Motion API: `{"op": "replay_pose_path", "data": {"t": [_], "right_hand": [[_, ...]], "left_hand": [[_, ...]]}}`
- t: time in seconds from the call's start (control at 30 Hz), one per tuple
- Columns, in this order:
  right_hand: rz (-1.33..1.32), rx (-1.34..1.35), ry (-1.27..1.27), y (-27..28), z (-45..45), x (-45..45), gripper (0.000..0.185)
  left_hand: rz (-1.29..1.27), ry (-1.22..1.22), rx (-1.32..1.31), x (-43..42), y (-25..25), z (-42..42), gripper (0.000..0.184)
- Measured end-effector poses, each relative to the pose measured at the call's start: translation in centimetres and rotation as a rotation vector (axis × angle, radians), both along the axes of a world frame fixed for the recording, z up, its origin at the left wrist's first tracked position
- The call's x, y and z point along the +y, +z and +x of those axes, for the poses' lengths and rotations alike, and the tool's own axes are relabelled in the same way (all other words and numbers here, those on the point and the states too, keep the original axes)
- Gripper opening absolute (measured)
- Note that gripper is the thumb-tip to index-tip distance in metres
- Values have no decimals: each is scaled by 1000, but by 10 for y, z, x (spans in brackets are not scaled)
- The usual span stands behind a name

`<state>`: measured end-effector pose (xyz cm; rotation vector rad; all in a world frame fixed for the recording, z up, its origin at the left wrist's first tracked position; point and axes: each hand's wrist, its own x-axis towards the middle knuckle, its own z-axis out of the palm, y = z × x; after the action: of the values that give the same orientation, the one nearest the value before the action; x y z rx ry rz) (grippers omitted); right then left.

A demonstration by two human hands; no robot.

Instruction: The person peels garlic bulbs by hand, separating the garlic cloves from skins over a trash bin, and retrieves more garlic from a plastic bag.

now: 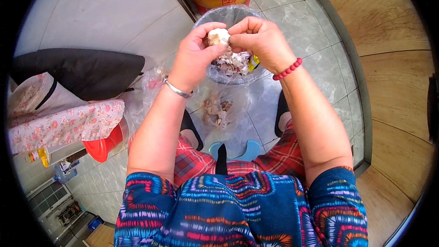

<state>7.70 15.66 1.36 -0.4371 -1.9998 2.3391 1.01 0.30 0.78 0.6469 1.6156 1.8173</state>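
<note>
Above the bin [234,14], the left hand [194,50] grips the garlic bulb [218,36] while the right hand [263,39] pinches its edge. A loose left grip could drop it onto the scraps [232,64] inside.

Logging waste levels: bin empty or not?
Not empty: pale scraps and a yellow wrapper show inside the bin. How full, cannot tell; its depth is hidden.

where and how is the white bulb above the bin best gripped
Probably by the near and far sides of the white bulb, coming from the left: thumb on the near side, fingertips on the far one. Its rounded shape suits that pinch, which the left hand already uses, leaving the right edge to the right hand.
</note>
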Motion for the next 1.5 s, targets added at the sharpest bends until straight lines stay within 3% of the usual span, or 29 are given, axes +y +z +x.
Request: {"op": "replay_pose_path", "data": {"t": [0.07,0.17,0.3,0.37,0.47,0.67,0.9,0.97,1.1,1.17,1.27,1.5], "right_hand": [[-128,51,-58,-5,-1,-1,12],[-177,62,-73,-4,-2,-2,13],[-135,54,-76,3,-1,-6,13],[52,40,-88,4,0,-6,14],[-61,85,-82,2,-1,-6,15],[-29,113,-111,2,0,-8,11],[-146,103,-134,-5,-3,-3,9],[31,96,-201,-13,-6,0,9],[-2,118,-202,-1,-3,-5,12],[195,36,-131,4,-1,-5,17],[278,36,-106,-4,-2,-7,18],[81,95,-87,-11,-4,-5,16]], "left_hand": [[156,-36,-234,-2,-4,-2,33],[207,-31,-329,0,-5,-1,38],[236,-16,-345,0,-5,-1,38],[191,-6,-294,1,-5,0,37],[266,-44,-382,-1,-7,-3,34],[351,-106,-549,-2,-8,-2,34],[369,-41,-554,1,-6,0,36],[359,-40,-565,1,-5,0,37],[304,-21,-497,1,-9,-2,34],[210,62,-369,2,-11,-2,30],[137,149,-245,6,-6,4,28],[164,125,-261,5,-7,4,30]]}}
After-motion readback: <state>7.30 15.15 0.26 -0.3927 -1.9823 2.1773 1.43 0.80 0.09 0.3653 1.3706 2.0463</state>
